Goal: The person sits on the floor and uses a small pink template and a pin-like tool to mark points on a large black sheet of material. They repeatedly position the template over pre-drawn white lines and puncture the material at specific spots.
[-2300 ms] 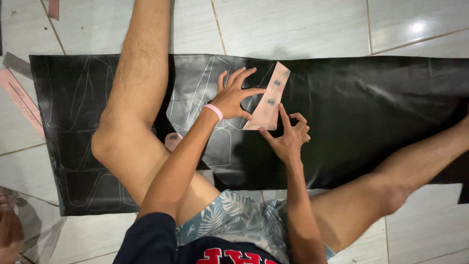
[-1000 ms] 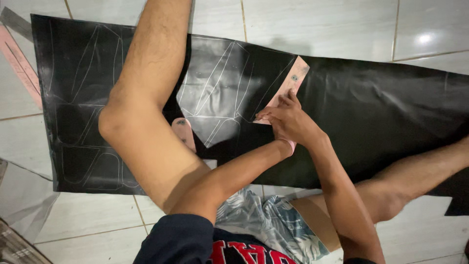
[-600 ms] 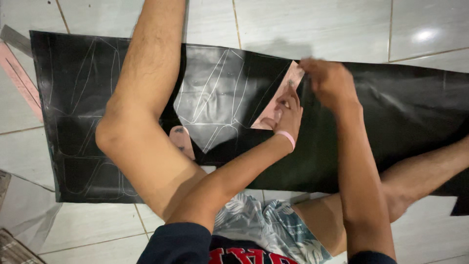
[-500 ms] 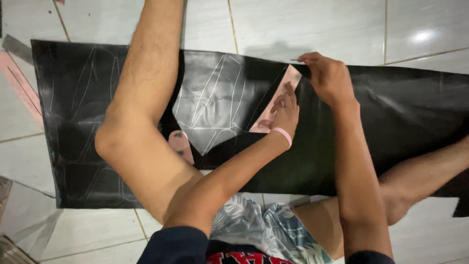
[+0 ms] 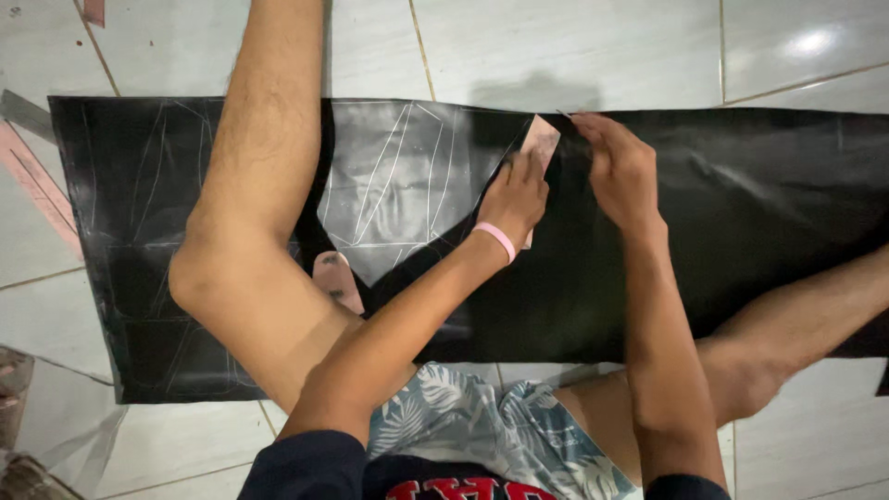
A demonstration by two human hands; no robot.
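Note:
I sit on a tiled floor with a black sheet (image 5: 787, 213) spread under my legs; pale drawn lines cover its left part. My left hand (image 5: 514, 196), with a pink wristband, presses flat on a pink card template (image 5: 542, 139) lying on the sheet near its far edge. My right hand (image 5: 619, 167) is just right of the template's top end, fingers pinched together. A thin pale tip (image 5: 561, 114) sticks out beyond them by the template's corner. Most of the template is hidden under my left hand.
A second small pink card piece (image 5: 335, 280) lies on the sheet beside my bent left knee (image 5: 208, 273). A long pink strip (image 5: 37, 190) rests on the tiles at the far left. My right leg (image 5: 796, 324) stretches across the sheet's right part.
My right hand has left the template's lower edge and gone up to its top end. My left hand now lies over the template and presses it down.

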